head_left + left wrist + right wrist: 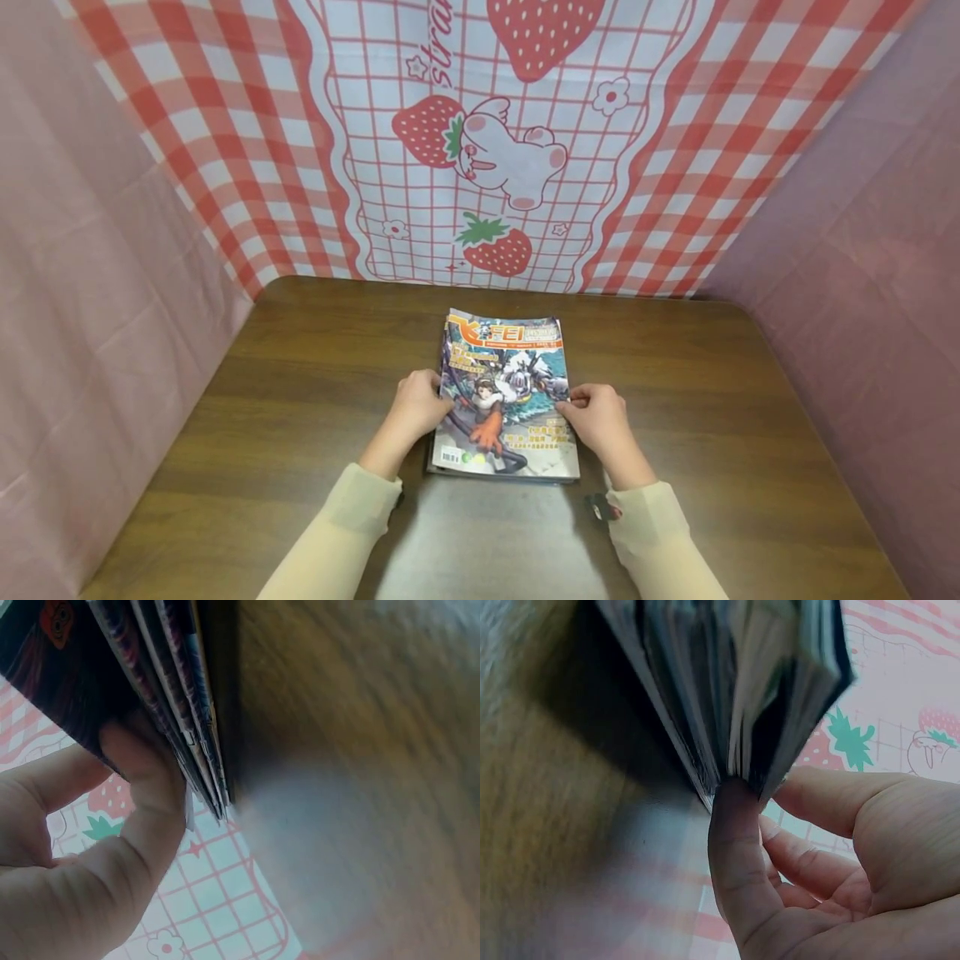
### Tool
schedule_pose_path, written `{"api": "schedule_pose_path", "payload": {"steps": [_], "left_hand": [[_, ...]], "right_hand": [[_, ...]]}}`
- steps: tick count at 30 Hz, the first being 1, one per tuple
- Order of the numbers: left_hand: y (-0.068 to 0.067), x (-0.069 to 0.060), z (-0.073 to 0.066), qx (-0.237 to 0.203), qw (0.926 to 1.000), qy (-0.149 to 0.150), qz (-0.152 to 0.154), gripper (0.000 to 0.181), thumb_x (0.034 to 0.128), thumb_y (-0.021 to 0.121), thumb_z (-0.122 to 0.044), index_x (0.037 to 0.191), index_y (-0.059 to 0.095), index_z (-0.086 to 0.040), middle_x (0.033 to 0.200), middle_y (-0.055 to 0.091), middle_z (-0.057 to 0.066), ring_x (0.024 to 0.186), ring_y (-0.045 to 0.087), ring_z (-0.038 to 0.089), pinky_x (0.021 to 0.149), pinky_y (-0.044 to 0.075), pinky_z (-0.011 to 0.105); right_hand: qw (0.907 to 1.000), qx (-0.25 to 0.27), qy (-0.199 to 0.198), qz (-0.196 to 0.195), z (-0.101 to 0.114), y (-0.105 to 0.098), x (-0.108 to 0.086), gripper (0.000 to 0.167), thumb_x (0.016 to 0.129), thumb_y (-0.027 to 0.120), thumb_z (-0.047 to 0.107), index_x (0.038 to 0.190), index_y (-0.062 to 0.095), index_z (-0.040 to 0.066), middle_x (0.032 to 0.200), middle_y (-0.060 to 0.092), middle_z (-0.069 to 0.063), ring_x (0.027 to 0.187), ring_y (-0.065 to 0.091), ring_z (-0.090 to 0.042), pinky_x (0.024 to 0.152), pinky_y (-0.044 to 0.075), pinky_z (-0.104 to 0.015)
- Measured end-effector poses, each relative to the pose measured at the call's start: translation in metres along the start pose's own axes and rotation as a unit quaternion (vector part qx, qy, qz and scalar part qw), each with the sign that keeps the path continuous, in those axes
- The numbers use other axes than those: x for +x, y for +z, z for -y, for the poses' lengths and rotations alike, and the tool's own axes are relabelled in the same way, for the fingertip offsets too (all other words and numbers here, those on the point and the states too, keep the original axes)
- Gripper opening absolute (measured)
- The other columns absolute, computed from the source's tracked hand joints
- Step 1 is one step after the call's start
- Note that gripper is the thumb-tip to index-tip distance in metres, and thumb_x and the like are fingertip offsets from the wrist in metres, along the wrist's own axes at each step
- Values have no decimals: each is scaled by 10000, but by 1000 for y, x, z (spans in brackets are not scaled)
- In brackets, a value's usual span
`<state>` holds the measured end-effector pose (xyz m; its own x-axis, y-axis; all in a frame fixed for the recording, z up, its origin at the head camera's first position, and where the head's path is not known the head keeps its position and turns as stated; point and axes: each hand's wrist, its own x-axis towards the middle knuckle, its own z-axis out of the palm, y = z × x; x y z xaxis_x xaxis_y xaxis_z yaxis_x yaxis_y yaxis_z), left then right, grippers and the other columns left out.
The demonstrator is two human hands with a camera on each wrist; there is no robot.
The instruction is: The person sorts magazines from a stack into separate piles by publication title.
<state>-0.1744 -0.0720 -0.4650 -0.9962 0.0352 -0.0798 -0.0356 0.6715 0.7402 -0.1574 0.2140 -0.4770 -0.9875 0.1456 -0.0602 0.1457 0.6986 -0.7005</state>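
A stack of magazines lies on the wooden table in the head view, its lower ones (169,675) showing as spines in the left wrist view. The top magazine (517,400) has an orange title and a cartoon figure beside a white robot-like shape. At its left edge, my left hand (422,402) pinches it, thumb on the cover side and a finger under it, against the lower spines. My right hand (602,417) grips the opposite edge, with a fingertip (737,817) against the fanned page edges (735,690). How many magazines the right hand holds, I cannot tell.
The brown wooden table (300,417) has rounded far corners. Behind it hangs a red-and-white checked cloth (285,167) with strawberry prints. Pink curtains (112,250) enclose both sides. A bright reflection lies on the tabletop between the forearms.
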Motion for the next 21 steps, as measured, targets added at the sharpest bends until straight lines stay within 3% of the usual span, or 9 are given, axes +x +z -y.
{"api": "schedule_pose_path", "payload": {"steps": [9,15,21], "left_hand": [[2,2,0,-973,9943,-329,285,284,823,763,28,1071,639,92,813,663,132,711,647,236,665,567,385],[3,0,0,-1726,9823,-601,420,307,848,725,74,1129,604,102,764,658,138,576,588,183,494,514,295],[4,-2,0,-2336,9680,-761,512,320,883,706,65,1180,588,87,740,652,131,554,530,151,491,459,261]], "right_hand": [[9992,291,36,268,-5,-5,0,266,899,772,146,1028,712,-78,889,726,-121,851,686,-277,761,566,-430],[9985,448,107,287,-7,-7,-1,252,902,768,136,1019,706,-78,881,717,-115,857,674,-278,744,557,-426],[9968,698,111,386,-13,-11,0,276,907,761,139,1057,694,-82,909,709,-130,869,665,-274,743,556,-399]]}}
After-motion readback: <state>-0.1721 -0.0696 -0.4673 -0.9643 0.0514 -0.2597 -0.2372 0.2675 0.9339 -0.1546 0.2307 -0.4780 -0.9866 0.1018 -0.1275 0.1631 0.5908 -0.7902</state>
